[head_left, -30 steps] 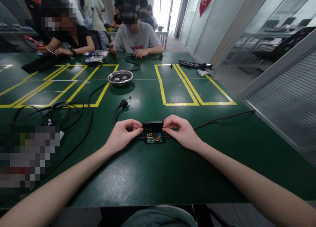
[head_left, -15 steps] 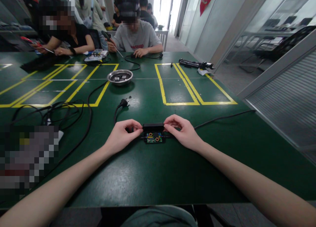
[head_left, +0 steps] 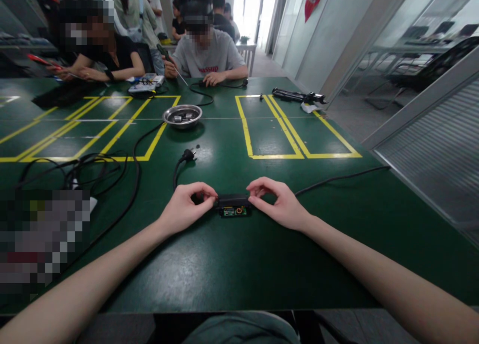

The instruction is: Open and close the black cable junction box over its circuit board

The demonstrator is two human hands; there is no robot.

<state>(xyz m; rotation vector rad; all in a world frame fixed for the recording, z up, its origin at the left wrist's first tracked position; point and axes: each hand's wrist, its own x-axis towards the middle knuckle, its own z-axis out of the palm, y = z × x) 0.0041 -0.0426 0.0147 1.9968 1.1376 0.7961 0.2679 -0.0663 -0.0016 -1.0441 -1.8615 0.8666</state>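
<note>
A small black box (head_left: pixel 232 202) lies on the green table (head_left: pixel 232 264) with a green circuit board (head_left: pixel 233 212) showing at its near side under a black lid. My left hand (head_left: pixel 186 207) pinches the lid's left end with thumb and forefinger. My right hand (head_left: pixel 279 202) pinches the right end the same way. A black cable (head_left: pixel 339 178) runs from the box off to the right, and another cable with a plug (head_left: pixel 187 157) lies just beyond my left hand.
A metal bowl (head_left: pixel 182 116) with small parts sits farther back among yellow floor-tape lines (head_left: pixel 247 134). Tangled black cables (head_left: pixel 86 169) lie at the left. Two people sit at the far side; one holds a screwdriver (head_left: pixel 170 62). A black tool (head_left: pixel 297 95) lies at the far right.
The black lid has come down lower over the circuit board, hiding more of it. Both hands sank slightly with it. The far person raised a screwdriver.
</note>
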